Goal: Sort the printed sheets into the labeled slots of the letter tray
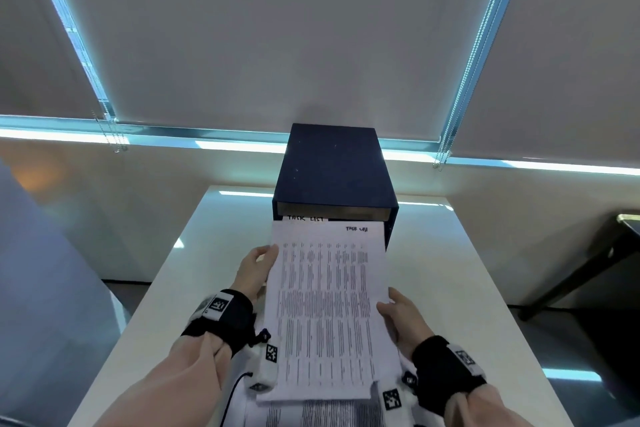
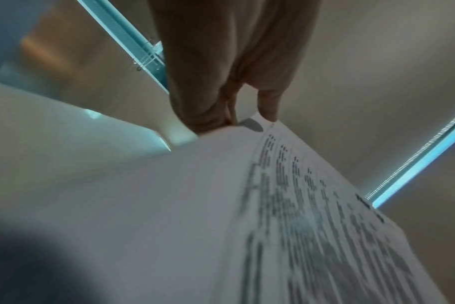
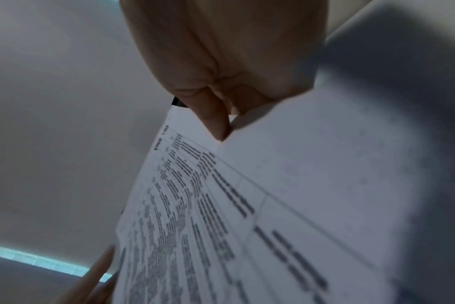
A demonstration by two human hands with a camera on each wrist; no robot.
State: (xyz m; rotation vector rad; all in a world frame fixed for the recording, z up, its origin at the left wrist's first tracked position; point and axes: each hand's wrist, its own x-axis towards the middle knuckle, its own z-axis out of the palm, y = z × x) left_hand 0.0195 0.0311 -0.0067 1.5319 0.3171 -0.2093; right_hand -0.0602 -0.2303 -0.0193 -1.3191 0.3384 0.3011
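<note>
I hold a printed sheet (image 1: 329, 308) with a dense table and a handwritten heading at its top right, raised above the white table (image 1: 450, 281). My left hand (image 1: 254, 270) pinches its left edge, thumb on top. On the other side, the right hand (image 1: 398, 315) pinches the right edge. The sheet's far edge reaches the front of the dark blue letter tray (image 1: 332, 173), just under a white slot label (image 1: 304, 218) reading "TASK LIST". Both wrist views show the paper (image 2: 247, 205) (image 3: 273, 205) clamped between thumb and fingers.
More printed sheets (image 1: 311, 414) lie on the table near its front edge, under the held sheet. A dark desk or chair (image 1: 606, 263) stands to the right of the table. Closed roller blinds (image 1: 277, 45) cover the window behind.
</note>
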